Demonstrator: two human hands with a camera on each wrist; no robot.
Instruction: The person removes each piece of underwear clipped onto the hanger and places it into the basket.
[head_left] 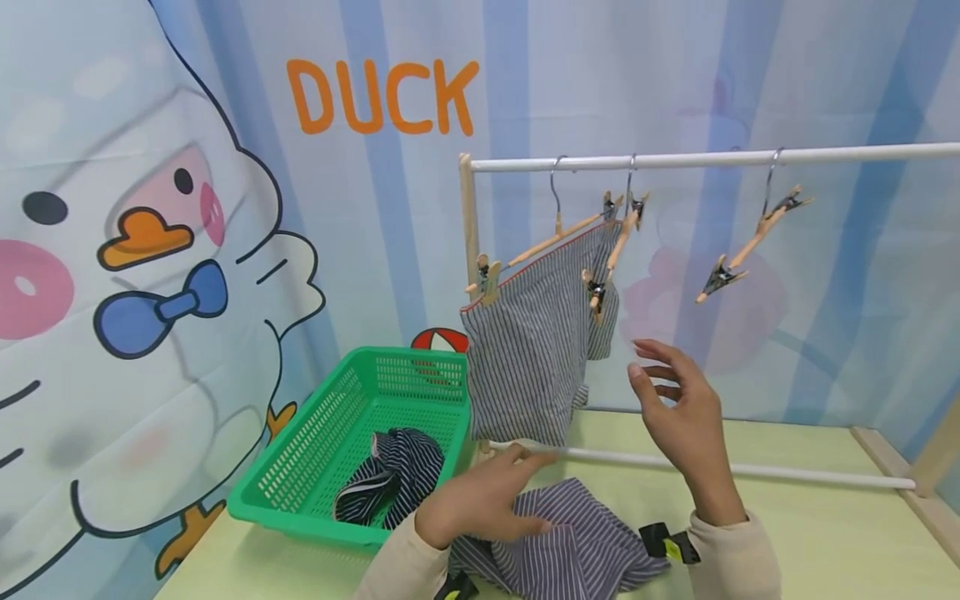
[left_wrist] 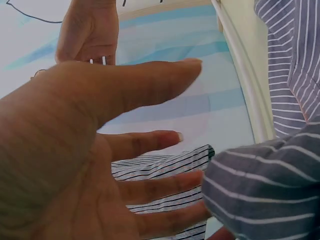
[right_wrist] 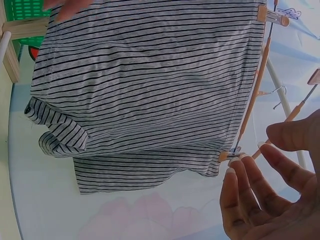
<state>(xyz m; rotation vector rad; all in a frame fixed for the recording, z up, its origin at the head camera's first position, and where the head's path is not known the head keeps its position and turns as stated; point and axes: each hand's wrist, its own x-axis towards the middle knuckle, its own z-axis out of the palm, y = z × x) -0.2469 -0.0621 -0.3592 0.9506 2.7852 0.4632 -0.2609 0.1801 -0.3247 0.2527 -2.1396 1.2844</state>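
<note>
A grey garment with thin dark stripes (head_left: pixel 525 358), perhaps shorts, hangs by its red-trimmed edge from a clip hanger (head_left: pixel 551 242) on the rack. My right hand (head_left: pixel 686 417) is raised to the right of it, fingers loosely bent and holding nothing; the right wrist view shows the fingertips near the hanger's lower clip (right_wrist: pixel 227 156). Low in front, my left hand (head_left: pixel 487 496) hovers with spread, nearly straight fingers over a crumpled purple-grey striped garment (head_left: pixel 570 542) on the table. The left wrist view shows no cloth gripped between thumb and fingers.
A green basket (head_left: pixel 300 521) at the left holds a dark striped garment (head_left: pixel 412 462). Two more clip hangers, one near (head_left: pixel 621 242) and one farther right (head_left: pixel 750 242), hang from the white rail (head_left: pixel 697 158). A lower white bar (head_left: pixel 810 475) runs behind the crumpled garment.
</note>
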